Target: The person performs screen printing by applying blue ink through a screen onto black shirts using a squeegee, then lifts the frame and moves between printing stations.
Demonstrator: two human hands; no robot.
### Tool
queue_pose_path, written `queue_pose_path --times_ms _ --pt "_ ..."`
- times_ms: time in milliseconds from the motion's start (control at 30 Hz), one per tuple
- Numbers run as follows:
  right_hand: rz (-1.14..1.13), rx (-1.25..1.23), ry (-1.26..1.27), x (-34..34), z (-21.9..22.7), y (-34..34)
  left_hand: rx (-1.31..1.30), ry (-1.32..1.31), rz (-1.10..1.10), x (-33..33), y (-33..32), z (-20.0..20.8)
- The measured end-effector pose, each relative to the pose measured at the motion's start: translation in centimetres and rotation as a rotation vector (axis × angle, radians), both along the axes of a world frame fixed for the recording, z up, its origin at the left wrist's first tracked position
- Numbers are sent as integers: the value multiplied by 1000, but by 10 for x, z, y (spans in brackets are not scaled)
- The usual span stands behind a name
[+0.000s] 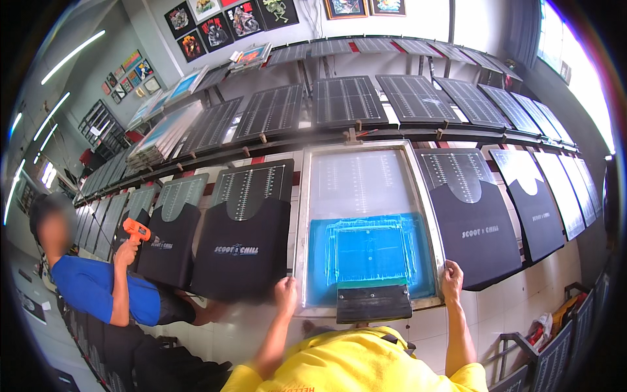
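Observation:
A large screen-printing frame (302, 215) with a pale metal rim lies in front of me, its near half of mesh coated blue. My left hand (286, 295) is closed on the frame's left edge near its lower corner. On the opposite edge, slightly higher, my right hand (452, 282) grips the rim. A squeegee with a black handle (373, 303) rests across the near end of the mesh, a line of green ink along its far side. Black shirts lie on boards on both sides: a printed one (238, 261) to the left, another (473, 242) to the right.
At left, a person in a blue shirt (85, 287) holds an orange heat gun (136, 230) over a black shirt. Rows of grey boards (348, 99) on a rail stand beyond the frame. Stacked screens (163, 134) sit far left; a metal rack (516, 346) stands near right.

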State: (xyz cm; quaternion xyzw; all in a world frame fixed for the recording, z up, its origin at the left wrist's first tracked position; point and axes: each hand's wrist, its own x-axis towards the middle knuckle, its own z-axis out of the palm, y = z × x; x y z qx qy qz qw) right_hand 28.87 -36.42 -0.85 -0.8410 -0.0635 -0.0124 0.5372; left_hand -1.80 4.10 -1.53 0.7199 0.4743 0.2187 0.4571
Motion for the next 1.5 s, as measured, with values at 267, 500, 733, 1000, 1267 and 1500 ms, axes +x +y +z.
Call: queue_pose_path --times_ms 267,500,733,1000,1267,1500 --pt "19 4 51 4 -10 4 -112 -84 48 2 -3 4" --pt "21 64 75 2 -8 5 -64 45 -23 3 -1 13" --pt "-12 -11 15 1 -10 11 196 166 -143 8 -1 40" --pt "-24 -55 141 1 -3 15 214 357 -162 12 6 25" --pt "-15 -81 4 -5 0 16 208 395 -137 11 11 11" --pt "5 116 -74 -6 -1 25 426 156 -47 -7 -1 14"
